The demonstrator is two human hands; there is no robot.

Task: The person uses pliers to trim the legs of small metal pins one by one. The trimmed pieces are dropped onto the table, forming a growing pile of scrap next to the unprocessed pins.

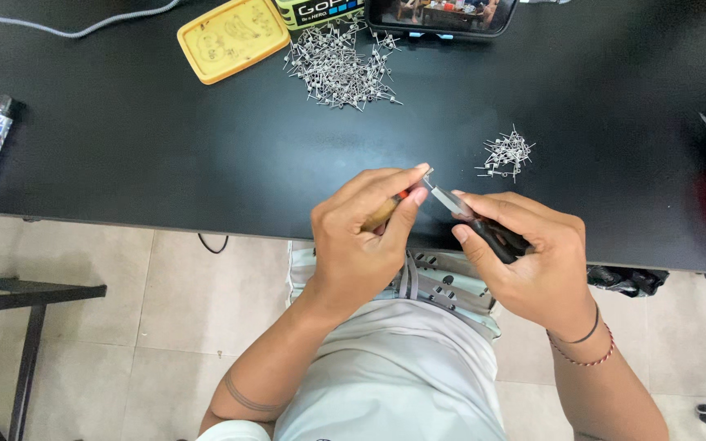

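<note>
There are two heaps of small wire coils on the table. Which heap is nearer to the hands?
The small heap, just beyond the right hand. The big heap lies farther back, beside the yellow tin.

- One view only, from the head camera I am monitoring; no second view overlaps it.
- It looks steeply down past the chest, close over the left hand (365, 237) and right hand (533, 261).
- Black table (165, 155) fills the far half, tiled floor (189, 327) the near.
</note>
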